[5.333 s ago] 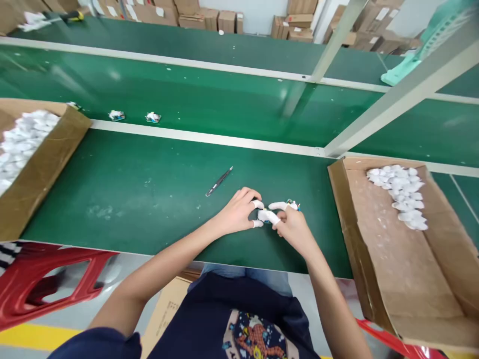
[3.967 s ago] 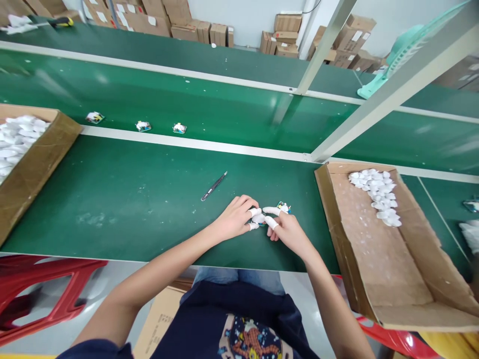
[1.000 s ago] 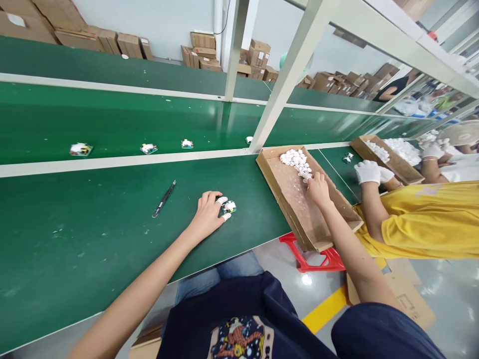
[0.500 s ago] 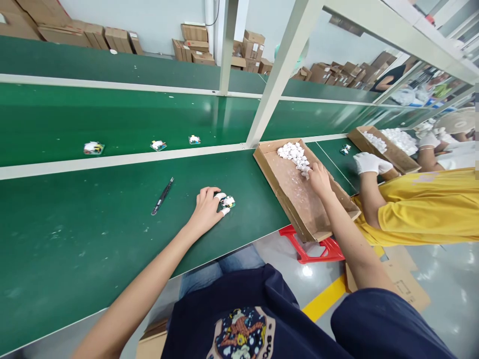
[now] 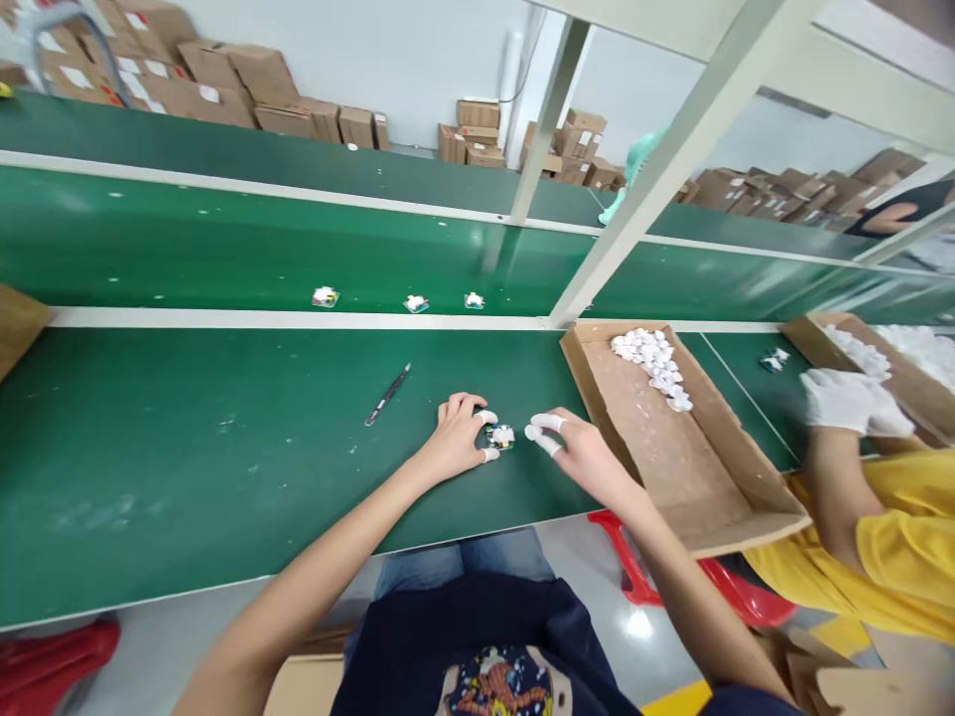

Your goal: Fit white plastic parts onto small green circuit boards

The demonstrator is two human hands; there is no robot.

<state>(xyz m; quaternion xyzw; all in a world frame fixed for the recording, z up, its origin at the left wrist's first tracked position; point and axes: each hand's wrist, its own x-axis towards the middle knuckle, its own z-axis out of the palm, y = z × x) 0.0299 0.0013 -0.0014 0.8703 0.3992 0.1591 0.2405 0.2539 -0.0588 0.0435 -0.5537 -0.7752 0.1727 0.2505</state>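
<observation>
A small circuit board [image 5: 500,437] with white and coloured parts lies on the green tabletop. My left hand [image 5: 457,438], with white finger cots on thumb and index finger, grips it by its left side. Just to the right, my right hand [image 5: 578,447] pinches a small white round piece [image 5: 531,433] between cotted fingertips, apart from the board. Similar white pieces [image 5: 651,360] are heaped at the far end of the shallow cardboard tray [image 5: 682,457] on my right. Black tweezers [image 5: 388,395] rest on the table left of my hands.
Behind a pale rail [image 5: 298,319] lie three more boards, one of them a small board [image 5: 325,296]. A slanted frame post [image 5: 649,189] rises behind the tray. At right, a co-worker's gloved hands [image 5: 851,403] are beside another cardboard box [image 5: 910,373]. A red stool [image 5: 631,562] stands below.
My right hand has come out of the tray with a white piece and moved left, near the board. My left hand stays at the board. The view has turned left.
</observation>
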